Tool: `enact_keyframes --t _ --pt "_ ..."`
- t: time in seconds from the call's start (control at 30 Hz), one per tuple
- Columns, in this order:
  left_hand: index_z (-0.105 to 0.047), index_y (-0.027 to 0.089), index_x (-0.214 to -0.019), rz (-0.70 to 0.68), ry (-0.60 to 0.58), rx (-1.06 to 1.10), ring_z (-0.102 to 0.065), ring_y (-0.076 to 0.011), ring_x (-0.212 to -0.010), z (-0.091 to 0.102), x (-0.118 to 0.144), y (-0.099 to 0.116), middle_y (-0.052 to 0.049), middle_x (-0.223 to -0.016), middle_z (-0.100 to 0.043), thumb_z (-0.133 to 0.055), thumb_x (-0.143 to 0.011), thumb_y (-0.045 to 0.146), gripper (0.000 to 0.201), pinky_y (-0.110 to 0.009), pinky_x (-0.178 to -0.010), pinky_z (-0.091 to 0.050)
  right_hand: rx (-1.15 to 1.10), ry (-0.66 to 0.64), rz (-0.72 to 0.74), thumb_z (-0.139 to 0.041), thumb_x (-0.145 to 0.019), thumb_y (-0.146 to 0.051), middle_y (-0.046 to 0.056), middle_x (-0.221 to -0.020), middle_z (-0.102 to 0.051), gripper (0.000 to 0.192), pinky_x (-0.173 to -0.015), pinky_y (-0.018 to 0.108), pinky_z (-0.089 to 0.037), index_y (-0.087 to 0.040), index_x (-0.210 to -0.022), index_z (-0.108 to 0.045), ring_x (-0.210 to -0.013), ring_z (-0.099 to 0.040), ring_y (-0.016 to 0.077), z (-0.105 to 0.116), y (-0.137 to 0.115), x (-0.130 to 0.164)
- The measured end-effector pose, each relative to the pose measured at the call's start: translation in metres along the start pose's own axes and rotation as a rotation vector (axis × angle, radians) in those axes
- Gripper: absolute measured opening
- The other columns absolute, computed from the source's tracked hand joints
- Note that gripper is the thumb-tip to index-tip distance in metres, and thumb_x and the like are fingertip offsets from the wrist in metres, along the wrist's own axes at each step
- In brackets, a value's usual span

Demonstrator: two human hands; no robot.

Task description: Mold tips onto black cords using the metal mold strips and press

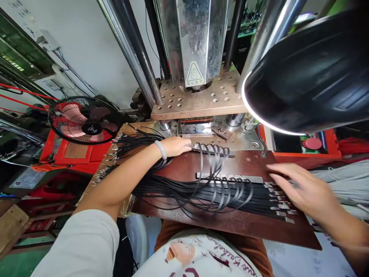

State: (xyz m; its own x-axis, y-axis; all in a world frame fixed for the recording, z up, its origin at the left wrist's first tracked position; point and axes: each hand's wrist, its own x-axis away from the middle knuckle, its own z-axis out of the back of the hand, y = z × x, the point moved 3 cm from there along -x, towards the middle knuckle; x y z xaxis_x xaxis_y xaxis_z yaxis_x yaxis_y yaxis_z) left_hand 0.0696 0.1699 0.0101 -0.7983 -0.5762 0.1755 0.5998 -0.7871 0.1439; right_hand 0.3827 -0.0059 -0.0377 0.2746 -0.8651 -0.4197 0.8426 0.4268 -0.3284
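My left hand [178, 146], with a pale bangle at its wrist, pinches the left end of a narrow dark bar [230, 155]. Several black flat cords [215, 163] loop up from that bar. Nearer to me a second bar, a silver metal strip [230, 177], lies on the brown board [248, 229] with more cords looped over it. Their metal-tipped ends [284, 206] fan out at the right. Beside those tips hovers my right hand [302, 188], slightly blurred, thumb and fingers apart and nothing visible in them.
Behind the board stands a press with a thick drilled plate [198, 105] and a hand-warning label [195, 75]. A black lamp [311, 73] hangs at the right. More black cords [138, 142] are bunched at the left, near a fan [86, 121]. A red tray [331, 150] is at the right.
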Motion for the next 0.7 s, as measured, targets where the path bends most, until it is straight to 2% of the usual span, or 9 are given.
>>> enact_keyframes --t 0.1,0.13,0.23,0.3,0.4,0.53,0.6,0.63,0.7 --pt "-0.063 0.015 -0.095 0.287 0.242 0.236 -0.065 -0.0238 -0.098 -0.004 -0.003 0.017 -0.013 -0.101 -0.068 -0.032 -0.1 0.043 0.043 -0.035 -0.088 -0.049 -0.078 -0.019 0.136 -0.047 -0.095 -0.034 0.013 -0.134 -0.056 0.053 -0.104 0.053 -0.047 -0.026 -0.146 -0.036 -0.122 -0.056 0.0322 -0.026 0.006 -0.062" --pt "-0.064 0.014 -0.09 0.394 0.226 0.442 -0.067 -0.0225 -0.092 -0.009 -0.004 0.022 -0.013 -0.096 -0.069 -0.023 -0.1 0.048 0.055 -0.034 -0.085 -0.051 -0.096 -0.07 0.208 -0.047 -0.095 -0.034 0.016 -0.138 -0.053 0.054 -0.106 0.053 -0.045 -0.02 -0.145 -0.037 -0.126 -0.052 0.032 -0.037 0.004 -0.083" --pt "-0.063 0.012 -0.079 0.553 -0.147 1.208 -0.068 -0.0183 -0.067 -0.03 -0.016 0.05 -0.012 -0.076 -0.069 -0.02 -0.098 0.059 0.067 -0.032 -0.07 -0.054 -0.131 -0.24 0.411 -0.039 -0.095 -0.028 0.016 -0.118 -0.066 0.039 -0.097 0.047 -0.05 -0.013 -0.126 -0.056 -0.111 -0.062 0.0287 -0.057 -0.009 -0.131" --pt "-0.062 0.01 -0.08 0.547 -0.187 1.625 -0.067 -0.0172 -0.063 -0.027 -0.03 0.071 -0.01 -0.071 -0.068 -0.031 -0.1 0.046 0.052 -0.031 -0.07 -0.054 -0.135 -0.217 0.407 -0.035 -0.095 -0.025 0.014 -0.1 -0.071 0.035 -0.087 0.042 -0.053 -0.014 -0.112 -0.063 -0.095 -0.066 0.0252 -0.052 -0.016 -0.149" --pt "-0.06 0.01 -0.083 0.471 0.016 2.001 -0.066 -0.0162 -0.061 -0.003 -0.045 0.095 -0.008 -0.065 -0.066 -0.028 -0.1 0.025 0.039 -0.031 -0.07 -0.055 -0.092 -0.049 0.255 -0.036 -0.096 -0.027 0.015 -0.103 -0.07 0.035 -0.091 0.041 -0.05 -0.012 -0.115 -0.06 -0.097 -0.064 0.0253 -0.03 -0.021 -0.161" --pt "-0.061 0.012 -0.089 0.284 0.011 2.058 -0.042 -0.0083 -0.037 0.038 -0.022 0.111 0.001 -0.053 -0.051 -0.022 -0.103 0.037 0.048 -0.02 -0.04 -0.039 -0.001 -0.074 0.201 -0.04 -0.094 -0.033 0.019 -0.108 -0.067 0.037 -0.096 0.05 -0.045 -0.01 -0.113 -0.062 -0.102 -0.062 0.0314 -0.013 -0.017 -0.153" --pt "-0.062 0.013 -0.092 0.153 0.298 1.962 -0.02 -0.0046 -0.033 0.059 0.014 0.087 0.006 -0.049 -0.035 -0.022 -0.103 0.043 0.051 -0.016 -0.034 -0.02 0.018 -0.133 0.148 -0.041 -0.092 -0.033 0.017 -0.105 -0.068 0.033 -0.092 0.049 -0.047 -0.013 -0.103 -0.065 -0.099 -0.063 0.0309 -0.006 -0.008 -0.134" --pt "-0.062 0.014 -0.092 0.129 0.549 1.865 -0.015 -0.0043 -0.034 0.069 0.038 0.064 0.008 -0.049 -0.028 -0.022 -0.103 0.041 0.049 -0.015 -0.034 -0.015 0.005 -0.194 0.117 -0.043 -0.09 -0.033 0.015 -0.1 -0.068 0.03 -0.086 0.046 -0.05 -0.015 -0.097 -0.066 -0.092 -0.064 0.029 -0.004 -0.003 -0.121" --pt "-0.058 0.016 -0.087 0.347 0.995 1.46 -0.017 -0.0044 -0.035 0.08 0.095 0.005 0.009 -0.049 -0.027 -0.025 -0.102 0.025 0.037 -0.013 -0.035 -0.02 -0.071 -0.345 0.063 -0.048 -0.086 -0.033 0.01 -0.085 -0.067 0.024 -0.07 0.04 -0.053 -0.019 -0.09 -0.067 -0.073 -0.063 0.0242 -0.002 0.008 -0.091"
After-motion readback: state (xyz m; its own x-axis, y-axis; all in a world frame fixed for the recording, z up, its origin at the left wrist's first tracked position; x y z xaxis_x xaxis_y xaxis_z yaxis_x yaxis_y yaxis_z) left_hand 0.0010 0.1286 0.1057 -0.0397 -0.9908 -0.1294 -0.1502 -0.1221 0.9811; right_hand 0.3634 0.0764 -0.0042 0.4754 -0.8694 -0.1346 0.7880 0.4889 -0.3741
